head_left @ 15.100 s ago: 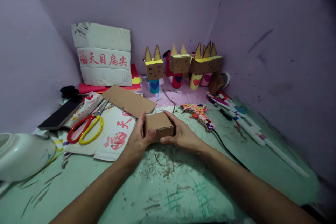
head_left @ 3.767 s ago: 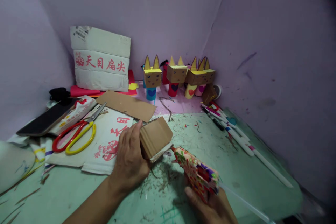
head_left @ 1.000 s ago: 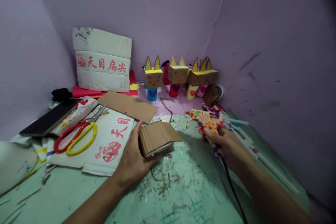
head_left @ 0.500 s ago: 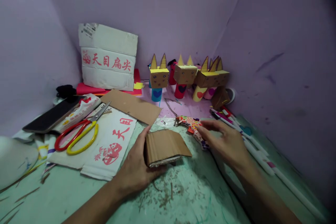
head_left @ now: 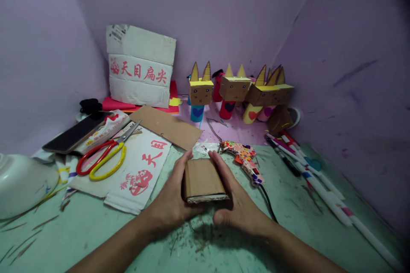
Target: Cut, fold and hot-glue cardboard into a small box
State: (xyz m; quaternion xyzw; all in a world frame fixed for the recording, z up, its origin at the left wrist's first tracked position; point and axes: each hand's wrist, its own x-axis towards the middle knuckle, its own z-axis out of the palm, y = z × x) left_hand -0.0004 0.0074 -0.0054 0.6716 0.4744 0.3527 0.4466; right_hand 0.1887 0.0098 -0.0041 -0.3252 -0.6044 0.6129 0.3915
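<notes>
A small brown cardboard box (head_left: 205, 179) is held between both hands above the green table, its layered edge facing me. My left hand (head_left: 174, 196) grips its left side, fingers along the edge and partly hidden underneath. Pressed to the opposite side is my right hand (head_left: 238, 200), its fingers flat along the folded-down flap and its thumb below the near corner. Just right of that hand lies a flower-patterned glue gun (head_left: 245, 160), its black cord running toward me.
Red-and-yellow scissors (head_left: 107, 153) rest on white printed cardboard (head_left: 147, 166) at left. Cardboard-headed figures (head_left: 201, 94) with yellow ears stand at the back. Pens (head_left: 288, 160) and white tubes (head_left: 326, 196) lie at right. A white rounded object (head_left: 25, 187) sits at far left.
My right hand has moved left from beside the glue gun onto the cardboard box. The box's right flap, which stuck out before, is now folded down against the side. The view has shifted slightly.
</notes>
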